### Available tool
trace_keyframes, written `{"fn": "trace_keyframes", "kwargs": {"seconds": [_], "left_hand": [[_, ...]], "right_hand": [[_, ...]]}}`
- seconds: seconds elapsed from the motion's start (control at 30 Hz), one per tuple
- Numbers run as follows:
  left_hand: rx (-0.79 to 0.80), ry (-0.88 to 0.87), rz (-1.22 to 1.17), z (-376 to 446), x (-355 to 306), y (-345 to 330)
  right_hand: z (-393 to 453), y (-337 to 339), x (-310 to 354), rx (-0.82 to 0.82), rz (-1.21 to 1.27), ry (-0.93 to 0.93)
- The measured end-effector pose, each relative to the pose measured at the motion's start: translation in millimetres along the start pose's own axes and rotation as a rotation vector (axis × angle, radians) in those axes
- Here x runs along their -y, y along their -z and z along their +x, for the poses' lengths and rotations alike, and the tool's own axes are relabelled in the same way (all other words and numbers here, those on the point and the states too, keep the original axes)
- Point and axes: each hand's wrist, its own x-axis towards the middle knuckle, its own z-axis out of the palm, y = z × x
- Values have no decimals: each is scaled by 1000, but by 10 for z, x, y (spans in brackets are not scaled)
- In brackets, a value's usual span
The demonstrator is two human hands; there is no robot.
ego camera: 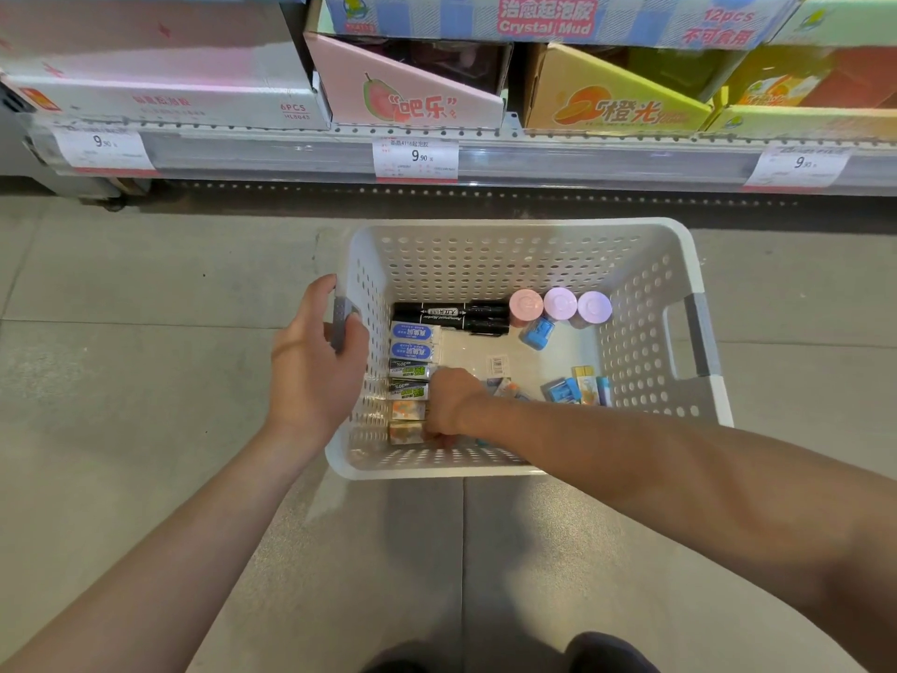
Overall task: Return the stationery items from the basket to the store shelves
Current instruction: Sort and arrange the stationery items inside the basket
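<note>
White basket [645, 245] on the floor [121, 293], below the shelf [534, 157]. Inside: two black markers [451, 317], six erasers [410, 376] in a column along the 9 o'clock wall, three round pastel lids [560, 303] at 1 o'clock. Left hand [315, 361] grips the grey handle [340, 323] at 9 o'clock. Right hand [449, 405] reaches down at 7 o'clock, fingers curled against the nearest eraser [405, 432]; whether it grips, cannot tell.
</note>
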Motion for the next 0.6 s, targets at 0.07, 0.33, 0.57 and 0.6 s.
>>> {"fn": "trace_keyframes", "kwargs": {"seconds": [0.07, 0.33, 0.57, 0.6], "left_hand": [[2, -12, -10, -2, -3, 4], [52, 32, -12, -12, -41, 23], [14, 27, 19, -26, -5, -25], [7, 19, 30, -32, -1, -28]], "right_hand": [[-47, 71, -4, 35, 50, 12], [-371, 758, -554, 3, -207, 36], [-535, 637, -987, 30, -756, -130], [-512, 588, -1007, 22, -755, -138]]}}
